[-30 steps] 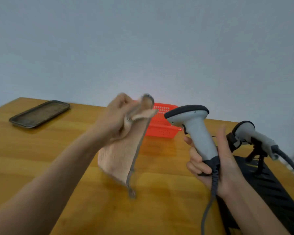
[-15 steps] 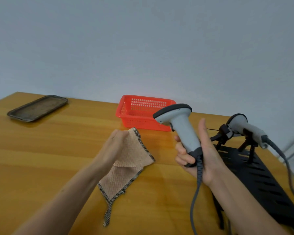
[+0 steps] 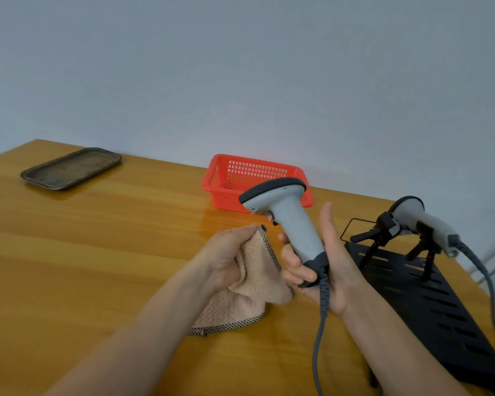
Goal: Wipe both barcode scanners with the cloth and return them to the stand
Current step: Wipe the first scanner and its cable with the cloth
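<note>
Standing here, I'd say the job is at an early stage, or at most halfway. The person's right hand (image 3: 337, 264) holds one grey barcode scanner (image 3: 286, 207) upright above the wooden table (image 3: 97, 238), well clear of the stand. The fingers are curled round the bottom of its handle and the thumb points straight up alongside. Its coiled cable (image 3: 319, 324) hangs down from the grip.

The left hand (image 3: 226, 258) grips a bunched peach cloth (image 3: 255, 292) with a checked border. The cloth sits just beside the scanner's handle, close against the right hand's fingers, and its lower edge trails on the table. It isn't on the scanner's head or body at this moment, so I judge that the wiping of this one is either about to begin or between strokes. Nothing here says which.

The second scanner (image 3: 415, 218) lies tilted in the clamps of the black perforated stand (image 3: 429, 298) at the right, well apart from both hands. I can't tell whether it has been cleaned, since it looks much the same as the held one.

What is left, as I read it, is to rub the held scanner over, seat it back on the stand, and handle the other the same way if that isn't done.

A red plastic basket (image 3: 240, 172) stands behind the hands, and a dark metal tray (image 3: 72, 168) sits far left.
</note>
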